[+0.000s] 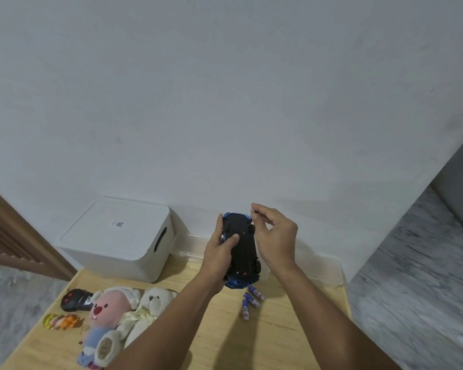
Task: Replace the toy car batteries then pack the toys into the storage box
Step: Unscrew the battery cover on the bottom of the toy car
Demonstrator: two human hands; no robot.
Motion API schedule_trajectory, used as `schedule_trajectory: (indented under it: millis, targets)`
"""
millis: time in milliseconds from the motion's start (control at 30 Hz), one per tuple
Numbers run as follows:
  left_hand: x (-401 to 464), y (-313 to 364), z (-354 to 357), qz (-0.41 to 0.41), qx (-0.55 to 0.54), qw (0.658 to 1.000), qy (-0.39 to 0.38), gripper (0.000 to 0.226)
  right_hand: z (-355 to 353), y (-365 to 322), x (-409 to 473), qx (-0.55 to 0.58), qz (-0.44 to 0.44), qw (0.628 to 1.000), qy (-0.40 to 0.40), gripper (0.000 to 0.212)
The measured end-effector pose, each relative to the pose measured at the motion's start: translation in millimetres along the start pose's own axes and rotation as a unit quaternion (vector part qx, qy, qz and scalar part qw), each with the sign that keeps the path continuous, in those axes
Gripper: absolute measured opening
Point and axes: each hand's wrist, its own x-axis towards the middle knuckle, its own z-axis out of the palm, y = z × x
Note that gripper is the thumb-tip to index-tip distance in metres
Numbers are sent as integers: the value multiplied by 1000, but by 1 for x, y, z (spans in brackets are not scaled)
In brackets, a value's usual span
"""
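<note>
- Two soft plush toys, a pink one (pixel 106 316) and a cream bear (pixel 150 305), lie left of the toy car, near the wooden table's (pixel 278 329) front-left edge.
- Bare, pale wood lies open right of the three blue batteries (pixel 250 300) under the car.
- Left hand (pixel 219 252) grips the upturned blue toy car (pixel 241 249), its black matte underside facing up, above the table.
- Right hand (pixel 274 233) hovers beside the car, fingertips pinched together; whether they grip anything is unclear.
- Left of the car, a lidded white storage box (pixel 118 239) with rounded corners touches the wall.

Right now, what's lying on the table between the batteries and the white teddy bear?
Nothing lies there: the head view shows bare wood between the batteries and the white teddy bear, crossed above only by the person's left forearm.
</note>
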Motion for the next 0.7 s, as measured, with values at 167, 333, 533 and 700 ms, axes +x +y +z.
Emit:
schedule_trajectory:
  millis: [167, 333, 533, 700]
  targets:
    - [1, 0, -1, -6, -6, 1000, 2, 64, 2, -1, -1, 27, 7, 1000, -7, 22]
    - [0, 0, 0, -4, -1, 1000, 0, 64, 1, 0, 1, 32, 17, 999, 5, 19]
    - [1, 0, -1, -8, 5, 1000, 5, 64, -2, -1, 2, 16, 26, 999, -13, 23]
    - [0, 0, 0, -9, -5, 1000, 0, 62, -1, -1, 1, 17, 3, 1000, -5, 23]
